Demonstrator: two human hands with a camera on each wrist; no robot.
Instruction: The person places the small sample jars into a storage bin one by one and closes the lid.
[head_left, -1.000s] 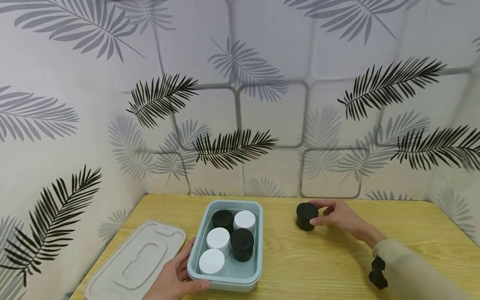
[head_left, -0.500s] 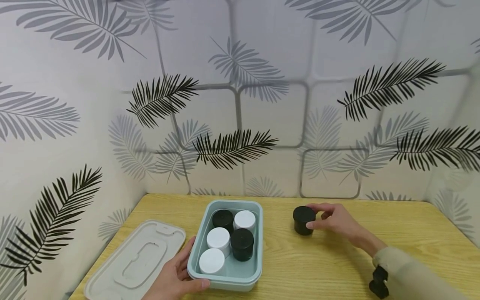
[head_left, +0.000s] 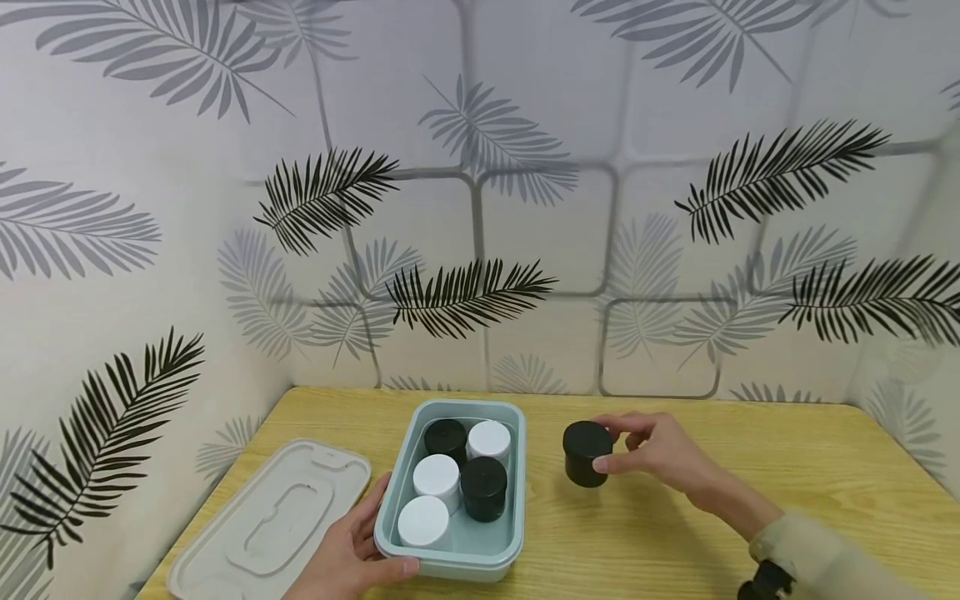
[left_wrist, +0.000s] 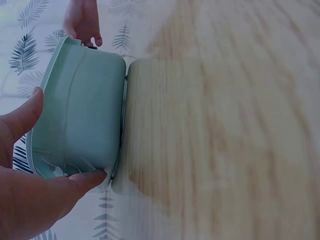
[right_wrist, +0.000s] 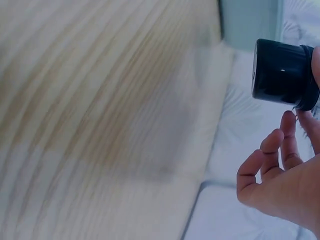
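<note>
Wooden tabletop (head_left: 675,550) before leaf-patterned walls: at 7 o'clock the left hand (head_left: 352,557) clasps the green box's (head_left: 450,562) near corner. At 3 o'clock of the box, the right hand (head_left: 660,454) pinches the black jar (head_left: 586,452), now lifted and carried closer to the box than a second ago; bare tabletop lies between, and the box's near right corner is free.

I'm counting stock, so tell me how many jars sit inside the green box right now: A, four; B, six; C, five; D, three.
C: the green box holds two black-lidded and three white-lidded jars, five in all, while the right hand holds another black jar outside it.
</note>
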